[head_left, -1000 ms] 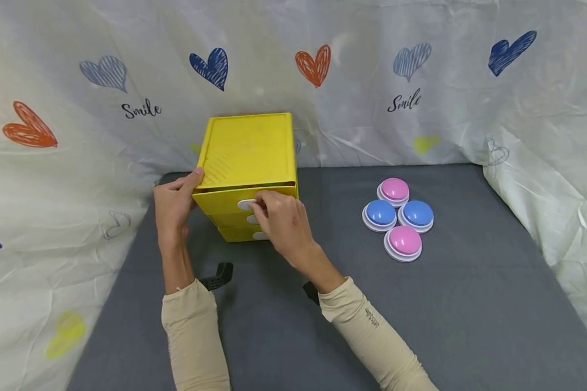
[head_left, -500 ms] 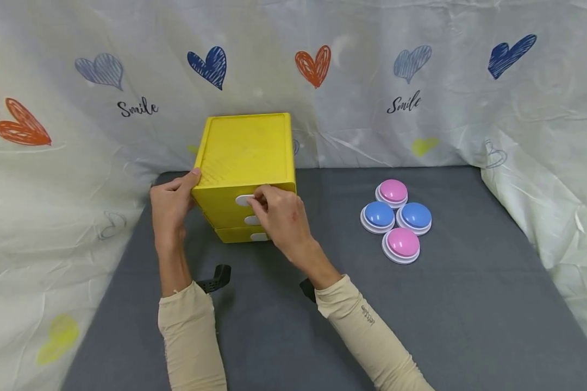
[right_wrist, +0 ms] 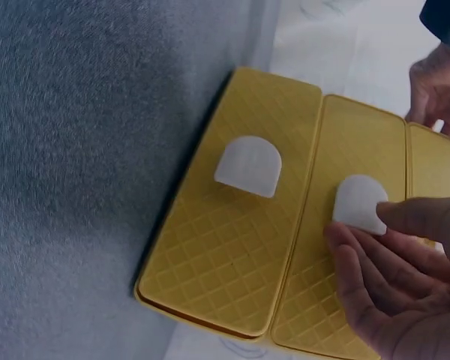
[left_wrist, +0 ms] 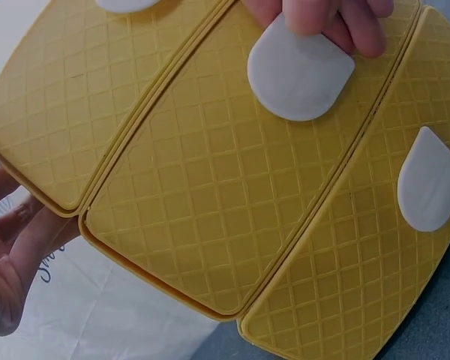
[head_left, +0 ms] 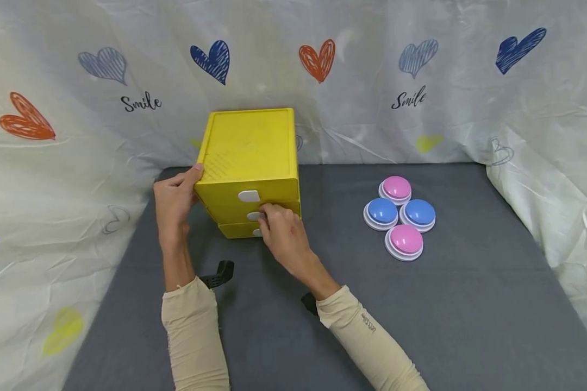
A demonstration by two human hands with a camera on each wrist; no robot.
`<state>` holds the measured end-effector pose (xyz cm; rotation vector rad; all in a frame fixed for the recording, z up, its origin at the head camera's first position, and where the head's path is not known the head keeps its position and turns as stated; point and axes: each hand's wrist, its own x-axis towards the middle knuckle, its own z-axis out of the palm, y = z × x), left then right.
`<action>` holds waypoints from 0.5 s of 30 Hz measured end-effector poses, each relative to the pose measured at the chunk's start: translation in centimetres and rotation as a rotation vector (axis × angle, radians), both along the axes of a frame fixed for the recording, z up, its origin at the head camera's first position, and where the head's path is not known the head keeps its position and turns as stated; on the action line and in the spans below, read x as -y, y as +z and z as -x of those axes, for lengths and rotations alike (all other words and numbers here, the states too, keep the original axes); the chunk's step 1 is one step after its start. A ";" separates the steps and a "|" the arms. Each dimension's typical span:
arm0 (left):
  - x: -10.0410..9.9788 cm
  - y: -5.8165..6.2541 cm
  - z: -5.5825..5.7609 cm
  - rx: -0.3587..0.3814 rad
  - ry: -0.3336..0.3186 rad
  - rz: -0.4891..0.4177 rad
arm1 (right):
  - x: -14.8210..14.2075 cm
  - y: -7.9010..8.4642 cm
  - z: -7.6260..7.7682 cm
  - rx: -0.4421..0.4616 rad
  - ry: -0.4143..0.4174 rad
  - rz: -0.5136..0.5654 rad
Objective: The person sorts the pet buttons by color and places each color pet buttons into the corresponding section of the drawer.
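The right hand [head_left: 287,233] has moved down from top handle [head_left: 248,196] to middle handle [head_left: 254,216], pinching it.
Top drawer [head_left: 276,190] looks closed; middle drawer [left_wrist: 202,172] is not visibly pulled. Left hand [head_left: 173,203], fingers rather straight, touches the left side of the yellow box [head_left: 248,144], near the back cloth [head_left: 352,103]. Grey table [head_left: 445,315] extends in front; buttons [head_left: 406,239] stand well apart, rightward.

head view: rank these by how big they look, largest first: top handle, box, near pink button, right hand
1. Box
2. Right hand
3. Near pink button
4. Top handle
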<state>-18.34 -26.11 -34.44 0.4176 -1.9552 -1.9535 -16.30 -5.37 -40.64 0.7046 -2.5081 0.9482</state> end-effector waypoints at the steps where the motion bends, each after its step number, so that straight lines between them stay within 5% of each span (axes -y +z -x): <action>1: 0.0 0.0 0.0 -0.003 0.003 0.001 | 0.1 0.1 0.0 0.004 0.003 -0.003; 8: -0.1 0.1 0.0 -0.025 0.000 -0.032 | 0.0 0.7 -0.8 0.031 0.029 -0.058; 15: -0.1 0.0 0.0 -0.031 -0.012 -0.026 | -0.3 0.8 -3.2 -0.040 0.023 -0.121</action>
